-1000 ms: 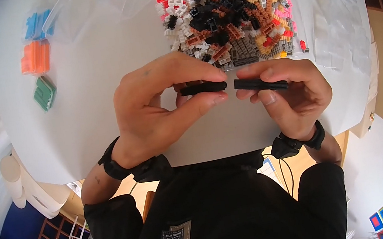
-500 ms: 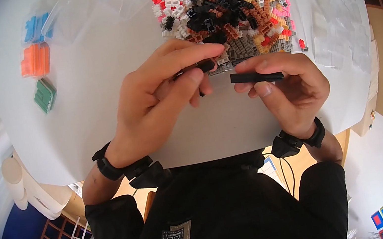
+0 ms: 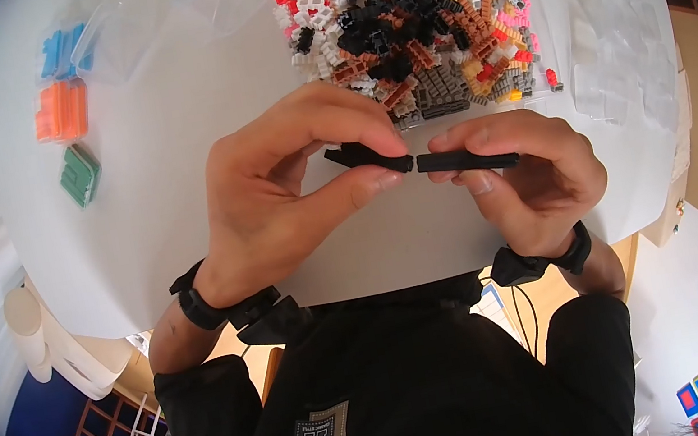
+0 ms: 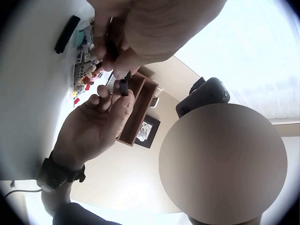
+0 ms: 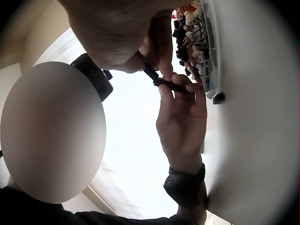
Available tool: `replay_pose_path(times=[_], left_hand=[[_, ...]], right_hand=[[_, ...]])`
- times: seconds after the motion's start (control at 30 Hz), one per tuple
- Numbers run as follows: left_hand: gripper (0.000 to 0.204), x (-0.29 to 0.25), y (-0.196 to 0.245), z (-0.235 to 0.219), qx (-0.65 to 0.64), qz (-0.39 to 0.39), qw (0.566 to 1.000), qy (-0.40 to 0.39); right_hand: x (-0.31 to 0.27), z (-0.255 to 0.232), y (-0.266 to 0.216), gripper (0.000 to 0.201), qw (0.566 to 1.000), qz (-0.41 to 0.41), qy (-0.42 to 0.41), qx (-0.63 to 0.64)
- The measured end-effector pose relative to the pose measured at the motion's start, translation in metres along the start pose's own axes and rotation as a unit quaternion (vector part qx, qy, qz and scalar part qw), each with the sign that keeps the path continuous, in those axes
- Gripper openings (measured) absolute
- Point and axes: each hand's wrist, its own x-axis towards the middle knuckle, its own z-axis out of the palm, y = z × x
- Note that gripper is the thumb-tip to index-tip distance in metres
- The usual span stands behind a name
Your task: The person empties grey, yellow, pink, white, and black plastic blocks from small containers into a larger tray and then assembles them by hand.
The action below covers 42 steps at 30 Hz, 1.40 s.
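My left hand (image 3: 259, 200) pinches a slim black building-brick bar (image 3: 367, 158) between thumb and fingers. A second black brick bar (image 3: 468, 161) is held in my right hand (image 3: 544, 210), thumb below and fingers above. The two bars point end to end, with only a narrow gap between their tips in the head view. In the right wrist view, the left hand (image 5: 183, 119) has its bar (image 5: 171, 85) close to the end of the other one (image 5: 150, 71). Another black strip (image 4: 67, 34) shows against the white table in the left wrist view.
Beyond the hands lies a heap of small mixed bricks (image 3: 438, 90), with a clear tray edge (image 5: 213, 42) beside it. Blue (image 3: 64, 51), orange (image 3: 61, 111) and green (image 3: 79, 176) packs stand at left. Clear plastic packaging (image 3: 613, 39) lies on the right.
The left hand went up toward the heap with its bar tilted, then came back down level with the right hand. The bars are now nearer each other than before.
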Motion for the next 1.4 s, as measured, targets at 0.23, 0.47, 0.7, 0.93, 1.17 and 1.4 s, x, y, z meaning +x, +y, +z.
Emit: replay_pose_path(times=[0.23, 0.47, 0.7, 0.93, 1.17, 1.4], left_hand=[[0.022, 0.001, 0.002, 0.002, 0.013, 0.022, 1.0, -0.01], [0.024, -0.001, 0.004, 0.004, 0.035, 0.016, 0.999, -0.01], [0.025, -0.001, 0.006, 0.004, 0.141, 0.077, 0.986, -0.031], [0.027, 0.0, 0.004, 0.005, 0.159, 0.104, 0.982, -0.023], [0.027, 0.0, 0.002, 0.005, 0.173, 0.118, 0.978, -0.013], [0.026, -0.001, 0.002, 0.004, 0.183, 0.132, 0.974, -0.016]], right_hand=[[0.002, -0.003, -0.001, 0.027, 0.995, -0.07, -0.031, -0.07], [-0.001, 0.008, -0.003, 0.028, 0.996, -0.03, 0.073, -0.03], [0.003, 0.008, 0.001, 0.026, 0.995, -0.069, 0.058, -0.036], [0.003, 0.007, -0.004, 0.025, 0.998, -0.044, 0.04, -0.027], [0.001, 0.006, -0.004, 0.024, 0.998, -0.046, 0.037, -0.022], [0.001, 0.005, -0.002, 0.023, 0.997, -0.061, 0.028, -0.029]])
